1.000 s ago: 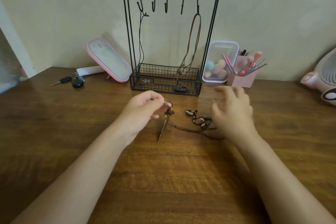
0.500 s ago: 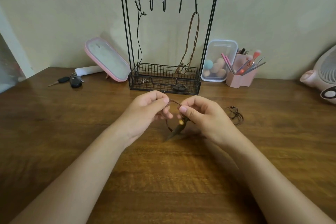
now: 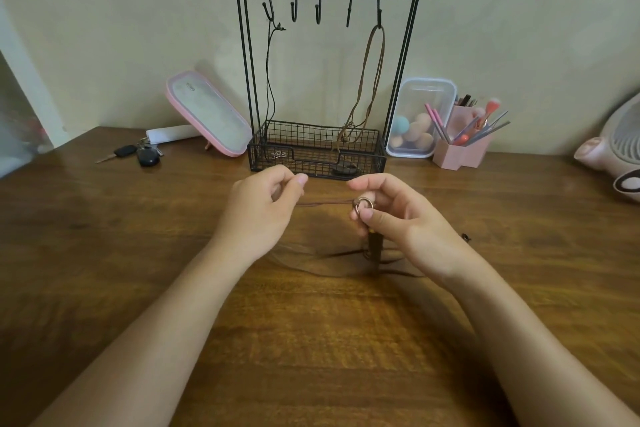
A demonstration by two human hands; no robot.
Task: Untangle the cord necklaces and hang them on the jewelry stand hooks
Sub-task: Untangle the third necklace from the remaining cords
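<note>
Two hooks of the stand [image 3: 249, 80] already carry a black necklace [image 3: 268, 80] and a brown necklace [image 3: 362, 80], while a third cord [image 3: 325, 203], not yet hung, is stretched over the worktop [image 3: 104, 253], pinched by the left grip [image 3: 258, 210] and the right grip [image 3: 398, 215].

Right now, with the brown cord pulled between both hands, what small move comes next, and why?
Probably lift both hands toward a bare middle hook of the black wire stand: the left hand pinches the brown cord, the right hand grips its metal ring, and the stretch between looks untangled.
</note>
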